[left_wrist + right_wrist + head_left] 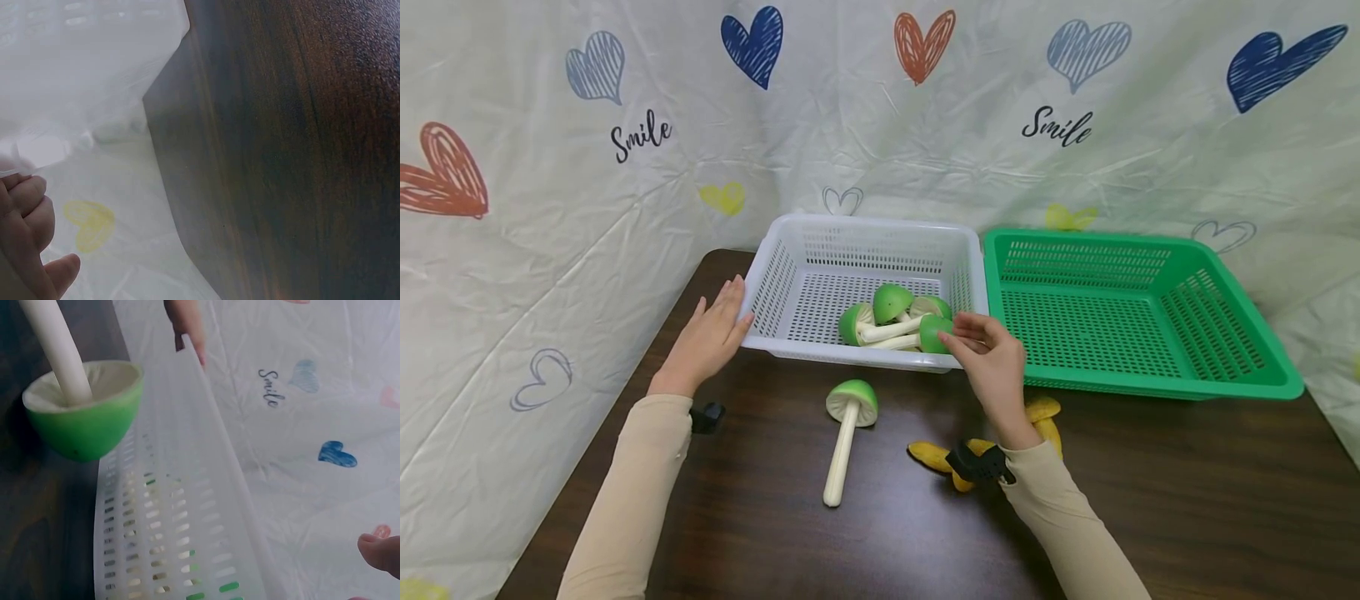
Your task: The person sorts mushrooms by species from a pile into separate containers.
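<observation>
Here, the white basket (805, 349) sits between the two hands, and its contents bunch up just left of the right fingers: a pile of at least four green-capped mushrooms (892, 302), stems crossing, all toward that end. The right hand (994, 362) reaches over the near right corner, its fingers loosely bent and the thumb apart from them; the thumb tip overlaps the nearest cap, though I cannot tell whether it touches. The left hand (703, 343) rests against the basket's left rim, fingers fairly straight and near one another, thumb spread away. Right of the right fingers stands the green basket (1157, 384), its slotted floor in view. One more mushroom (843, 450) lies outside, on the table (760, 517) between both hands and nearer than their fingers. Bananas (929, 456) lie below the right fingers, partly hidden by the wrist.
</observation>
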Demonstrator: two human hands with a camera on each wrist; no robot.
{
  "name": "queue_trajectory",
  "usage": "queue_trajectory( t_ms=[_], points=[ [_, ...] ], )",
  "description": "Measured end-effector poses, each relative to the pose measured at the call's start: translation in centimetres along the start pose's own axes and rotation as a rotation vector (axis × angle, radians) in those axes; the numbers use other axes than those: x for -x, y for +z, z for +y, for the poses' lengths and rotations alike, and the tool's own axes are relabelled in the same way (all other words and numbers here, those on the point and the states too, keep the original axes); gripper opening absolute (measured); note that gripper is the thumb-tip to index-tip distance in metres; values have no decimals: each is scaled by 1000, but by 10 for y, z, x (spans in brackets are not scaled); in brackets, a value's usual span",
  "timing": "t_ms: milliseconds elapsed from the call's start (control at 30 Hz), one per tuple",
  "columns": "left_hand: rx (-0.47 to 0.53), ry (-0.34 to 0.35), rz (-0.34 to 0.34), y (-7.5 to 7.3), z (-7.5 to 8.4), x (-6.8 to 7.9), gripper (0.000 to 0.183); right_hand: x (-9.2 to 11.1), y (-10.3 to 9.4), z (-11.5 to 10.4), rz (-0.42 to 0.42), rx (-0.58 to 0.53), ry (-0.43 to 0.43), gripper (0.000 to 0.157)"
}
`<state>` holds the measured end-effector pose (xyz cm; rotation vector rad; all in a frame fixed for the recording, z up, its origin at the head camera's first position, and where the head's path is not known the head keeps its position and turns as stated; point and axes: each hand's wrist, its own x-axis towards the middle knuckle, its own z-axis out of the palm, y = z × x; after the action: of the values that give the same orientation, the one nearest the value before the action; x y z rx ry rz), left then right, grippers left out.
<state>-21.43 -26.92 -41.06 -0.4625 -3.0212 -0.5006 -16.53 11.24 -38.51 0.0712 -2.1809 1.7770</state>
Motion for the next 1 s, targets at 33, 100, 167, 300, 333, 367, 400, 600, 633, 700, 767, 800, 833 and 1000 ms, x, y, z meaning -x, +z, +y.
queue_trajectory(
  t_ms=[33,100,167,300,333,367,400,600,633,700,767,800,833,1000],
  points=[
    [1,-1,-1,0,0,0,64,2,0,-1,-6,-12,1,35],
    [2,-4,-2,0,0,0,64,7,0,-2,-17,-35,7,35],
    [2,-7,-5,0,0,0,64,12,0,-3,-27,-47,14,33],
    [2,-10,-6,0,0,-1,64,22,1,-4,-42,-61,17,30],
    [1,-11,-5,-1,0,-1,65,25,2,-5,-46,-62,17,29],
    [1,-10,-4,-1,0,-1,65,27,2,-4,-52,-68,17,29],
    [2,-9,-4,-1,0,-1,65,29,3,-4,-59,-73,14,28],
    [-4,-2,4,-1,0,-1,64,43,9,-1,-119,-63,1,25],
    [-4,-2,5,-1,0,-1,64,44,11,0,-130,-53,1,25],
    [-1,-5,5,-1,0,-1,64,47,14,2,-154,-39,0,26],
    [6,-6,5,-1,1,-1,64,49,17,4,-179,-23,9,26],
    [7,-7,5,-1,1,-1,64,50,19,5,-194,-9,15,26],
    [8,-7,5,-1,1,-1,64,50,21,6,-210,3,18,25],
    [9,-2,4,-1,1,1,64,54,31,12,-304,81,30,26]
  ],
)
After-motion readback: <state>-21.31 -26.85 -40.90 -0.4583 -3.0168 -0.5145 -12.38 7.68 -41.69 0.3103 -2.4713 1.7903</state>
